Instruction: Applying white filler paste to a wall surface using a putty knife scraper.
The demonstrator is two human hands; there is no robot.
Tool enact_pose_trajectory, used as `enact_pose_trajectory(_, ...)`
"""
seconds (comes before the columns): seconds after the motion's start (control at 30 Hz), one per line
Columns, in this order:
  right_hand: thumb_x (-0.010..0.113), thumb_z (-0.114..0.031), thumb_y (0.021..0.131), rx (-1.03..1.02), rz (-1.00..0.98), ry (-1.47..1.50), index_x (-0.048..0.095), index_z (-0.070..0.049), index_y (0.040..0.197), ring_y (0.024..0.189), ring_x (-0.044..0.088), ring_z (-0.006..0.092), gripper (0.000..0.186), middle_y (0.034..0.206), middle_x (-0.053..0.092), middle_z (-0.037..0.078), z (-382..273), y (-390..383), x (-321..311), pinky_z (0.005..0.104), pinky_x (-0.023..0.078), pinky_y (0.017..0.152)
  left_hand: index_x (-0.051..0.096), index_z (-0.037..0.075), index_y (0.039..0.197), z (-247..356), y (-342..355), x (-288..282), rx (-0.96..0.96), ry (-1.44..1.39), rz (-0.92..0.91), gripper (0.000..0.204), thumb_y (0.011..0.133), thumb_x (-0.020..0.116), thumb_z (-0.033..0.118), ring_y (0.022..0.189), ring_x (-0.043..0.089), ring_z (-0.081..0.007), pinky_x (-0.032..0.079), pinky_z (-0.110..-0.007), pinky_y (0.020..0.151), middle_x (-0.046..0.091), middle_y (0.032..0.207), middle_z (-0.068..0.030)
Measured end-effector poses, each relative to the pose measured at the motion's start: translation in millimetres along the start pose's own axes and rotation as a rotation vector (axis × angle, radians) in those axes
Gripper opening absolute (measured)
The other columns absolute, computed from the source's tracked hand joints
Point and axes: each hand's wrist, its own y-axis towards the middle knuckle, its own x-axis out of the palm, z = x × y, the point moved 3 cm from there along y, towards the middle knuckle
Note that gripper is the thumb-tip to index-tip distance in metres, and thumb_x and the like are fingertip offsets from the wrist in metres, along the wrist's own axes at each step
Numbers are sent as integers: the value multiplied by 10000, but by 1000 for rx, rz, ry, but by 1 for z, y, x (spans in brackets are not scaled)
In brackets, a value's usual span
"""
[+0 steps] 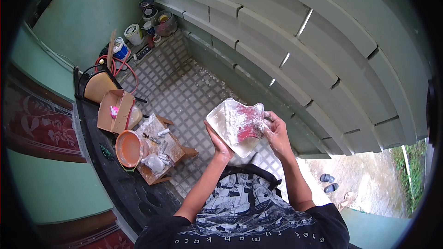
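In front of my chest I hold a squarish white tray [218,121] smeared with white paste. My left hand [219,143] supports it from below at its left corner, fingers wrapped under the edge. A red spreader with curved-in sides [247,134], caked in white paste, is gripped by my right hand [277,134] at its right end. The spreader lies over the tray, and a thick ridge of paste [229,119] runs along its left edge. My right fingertips are whitened, and some fingers are hidden behind the spreader.
To my left, a small wooden stool [171,149] carries paste-covered tools and a plastic bag [154,162]. Beside it are an orange bucket [123,149], a cardboard box [121,118] and a chair [101,85]. Paint pails [134,34] stand in the far corner. Slippers [330,187] lie outside at right.
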Motion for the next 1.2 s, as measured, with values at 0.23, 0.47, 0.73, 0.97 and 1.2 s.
enact_pose_trajectory(0.23,552,44,837,-16,-17,-97,517,55,1215,957,613,122,380,1076,644,83,-10,-4,1,263,492,845,380,105,1409,0,-1,0,-24,10,-15,841,875,258,743,1253,477,-293,385,-460,1059,453,1399,-98)
enact_pose_trajectory(0.47,538,55,808,-390,187,-635,604,60,1120,892,631,132,319,959,670,111,-49,-22,14,264,496,830,418,124,1392,0,2,-6,60,61,131,804,878,287,728,1220,499,-299,388,-481,1043,490,1364,-84)
enact_pose_trajectory(0.73,586,47,773,-345,216,-539,612,40,1093,837,649,166,322,936,670,126,-30,-15,15,270,505,793,400,130,1405,-4,1,-5,79,94,100,818,871,276,738,1244,483,-295,372,-484,1063,467,1390,-86)
enact_pose_trajectory(0.97,606,25,757,-334,298,-678,632,44,1032,772,628,106,277,891,682,78,-40,-24,8,257,513,710,347,152,1444,-9,2,-23,26,27,-47,884,838,250,788,1290,438,-301,342,-489,1083,385,1461,-73)
enact_pose_trajectory(1.2,696,-34,633,-567,276,-897,634,31,1026,753,669,298,403,882,660,184,-39,-17,22,313,527,698,352,138,1439,-14,-7,-2,-18,93,-43,889,841,246,787,1284,445,-301,346,-477,1081,420,1434,-87)
